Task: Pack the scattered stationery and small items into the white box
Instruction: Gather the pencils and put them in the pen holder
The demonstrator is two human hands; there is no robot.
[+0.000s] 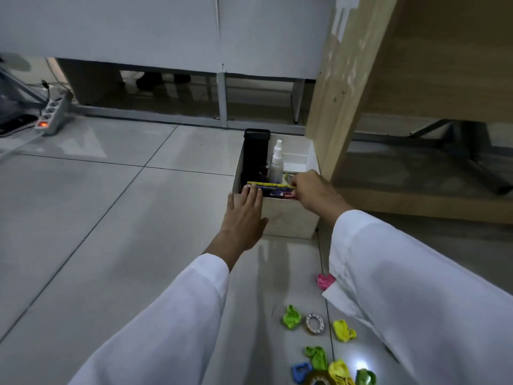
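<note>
Pinching yellow pencil (270,185) over white box (288,218), right grip (311,191); left grip (244,211) flat, wide.

We are on the floor of an office: grey tiles (111,218), white partition panels (138,31) on metal legs, a wooden desk (416,65), a chair base (472,151) beneath it, and a power strip (52,113) with cables.

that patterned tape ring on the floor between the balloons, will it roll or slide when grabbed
The tape ring lies flat on its side, so it probably won't roll. The glossy floor tile may let it slide under a push. It looks stiff and probably light, so hooking through its open centre should work.
</note>
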